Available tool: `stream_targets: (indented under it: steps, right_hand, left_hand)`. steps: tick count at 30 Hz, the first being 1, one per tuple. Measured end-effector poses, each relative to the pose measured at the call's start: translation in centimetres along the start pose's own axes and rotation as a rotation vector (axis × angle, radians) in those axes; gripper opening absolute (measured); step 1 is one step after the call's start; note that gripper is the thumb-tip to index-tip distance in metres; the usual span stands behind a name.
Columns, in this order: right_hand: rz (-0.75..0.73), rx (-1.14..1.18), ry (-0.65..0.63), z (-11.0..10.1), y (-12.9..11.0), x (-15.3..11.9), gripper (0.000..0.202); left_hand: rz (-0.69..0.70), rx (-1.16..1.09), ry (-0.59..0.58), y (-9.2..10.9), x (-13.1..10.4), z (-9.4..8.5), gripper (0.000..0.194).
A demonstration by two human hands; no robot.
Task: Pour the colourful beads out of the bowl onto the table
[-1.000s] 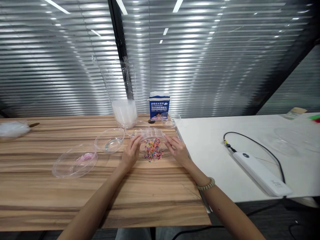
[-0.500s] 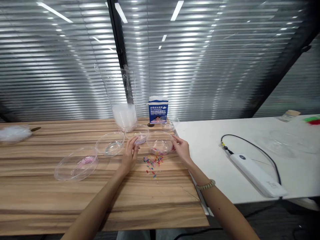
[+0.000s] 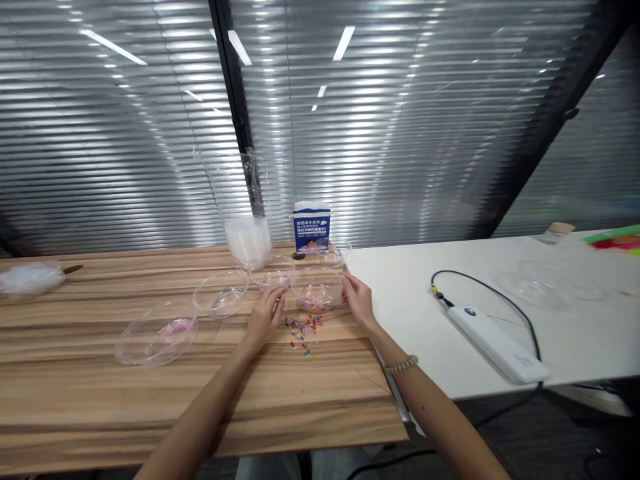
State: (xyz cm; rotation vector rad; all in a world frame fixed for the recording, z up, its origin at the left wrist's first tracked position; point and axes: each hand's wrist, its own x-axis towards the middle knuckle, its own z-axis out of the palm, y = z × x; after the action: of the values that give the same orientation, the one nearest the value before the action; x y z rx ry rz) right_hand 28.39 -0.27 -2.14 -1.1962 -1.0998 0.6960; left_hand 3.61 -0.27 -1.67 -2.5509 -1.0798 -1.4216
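Since a second ago the clear bowl (image 3: 317, 291) has come off the coloured beads (image 3: 303, 329) and now stands upright behind them, near the wooden table's (image 3: 75, 373) right edge. The right hand (image 3: 357, 301) pinches its rim; the left hand (image 3: 265, 317) rests loosely curled beside the scattered pile. Bare wood stretches toward the near edge.
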Motion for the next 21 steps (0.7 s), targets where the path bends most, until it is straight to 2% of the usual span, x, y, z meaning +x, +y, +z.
stream_targets:
  steps: [3, 7, 12, 21]
  right_hand:
    - [-0.002, -0.023, -0.015, -0.06, 0.13, 0.03, 0.055]
    - [0.055, -0.028, -0.096, -0.09, 0.21, 0.01, 0.058]
    - [0.128, -0.011, -0.139, -0.12, 0.27, 0.05, 0.048]
    - [-0.024, -0.110, -0.073, -0.21, -0.51, -0.47, 0.055]
  left_hand:
    - [-0.002, -0.012, -0.010, -0.11, 0.07, 0.08, 0.026]
    - [-0.012, -0.031, -0.051, -0.12, 0.13, 0.21, 0.026]
    - [-0.023, -0.044, -0.086, -0.09, 0.20, 0.18, 0.027]
    - [-0.048, -0.060, -0.098, -0.17, 0.23, 0.11, 0.027]
